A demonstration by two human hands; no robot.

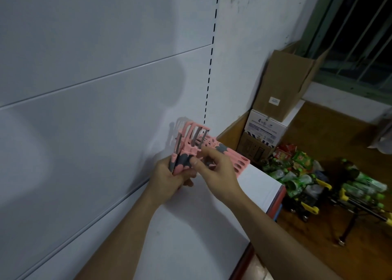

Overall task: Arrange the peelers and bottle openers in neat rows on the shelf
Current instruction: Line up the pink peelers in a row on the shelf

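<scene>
My left hand (169, 179) grips a bunch of pink and grey peelers (188, 143) by their handles, blades pointing up, above the white shelf (212, 216). My right hand (214, 169) pinches the handle of one peeler in that bunch with thumb and fingers. More pink and grey utensils (233, 158) lie in a row on the shelf just behind my right hand, running toward the shelf's far end. Whether these are peelers or bottle openers I cannot tell.
The white back panel (95, 88) rises to the left of the shelf, with a slotted upright (211, 56). Cardboard boxes (284, 84) stand beyond the shelf's end. Small trolleys with green bottles and packets (307, 177) stand on the brown floor at right.
</scene>
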